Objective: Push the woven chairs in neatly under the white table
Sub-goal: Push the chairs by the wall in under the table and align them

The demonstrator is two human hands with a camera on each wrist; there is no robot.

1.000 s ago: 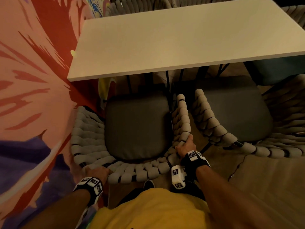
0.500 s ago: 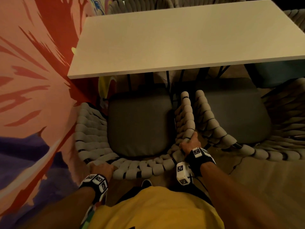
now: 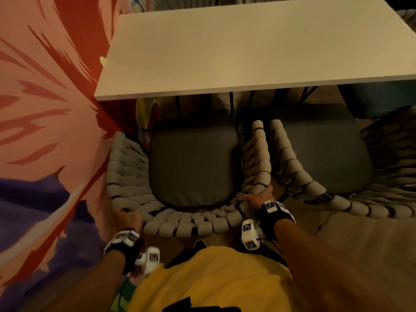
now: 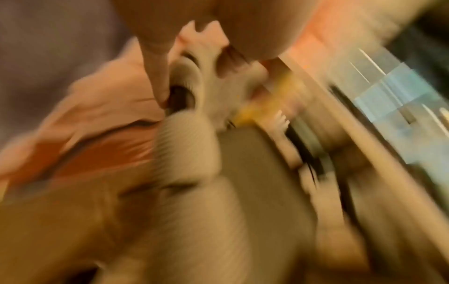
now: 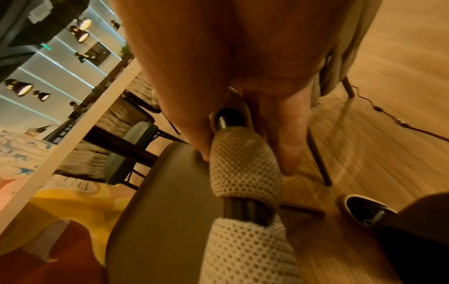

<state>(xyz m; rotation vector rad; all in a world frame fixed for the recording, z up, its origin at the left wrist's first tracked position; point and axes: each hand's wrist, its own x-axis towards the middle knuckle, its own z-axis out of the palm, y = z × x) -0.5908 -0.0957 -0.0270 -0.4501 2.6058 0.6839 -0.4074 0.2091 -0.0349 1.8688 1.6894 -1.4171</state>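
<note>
The white table (image 3: 247, 52) fills the top of the head view. Two woven chairs stand in front of it, and their grey cushions reach to about its near edge. My left hand (image 3: 126, 218) grips the back-left corner of the left chair's padded rim (image 3: 180, 226). My right hand (image 3: 258, 197) grips the back-right corner of that rim. In the right wrist view my fingers (image 5: 286, 153) curl round the mesh-covered tube (image 5: 243, 159). The left wrist view is blurred, showing a thumb (image 4: 155, 57) beside the rim (image 4: 184, 142). The right chair (image 3: 292, 167) stands close alongside, arm to arm.
A painted wall (image 3: 45, 109) runs close along the left chair's left side. Wooden floor (image 3: 360, 244) lies open at the right, with a thin cable (image 3: 324, 219) across it. More woven chairs (image 3: 180, 1) stand at the table's far side. My shoe (image 3: 200, 244) is just behind the chair.
The left chair has slid a little to the right, narrowing the gap to the neighbouring chair. Both hands have kept their hold on its rim and moved with it.
</note>
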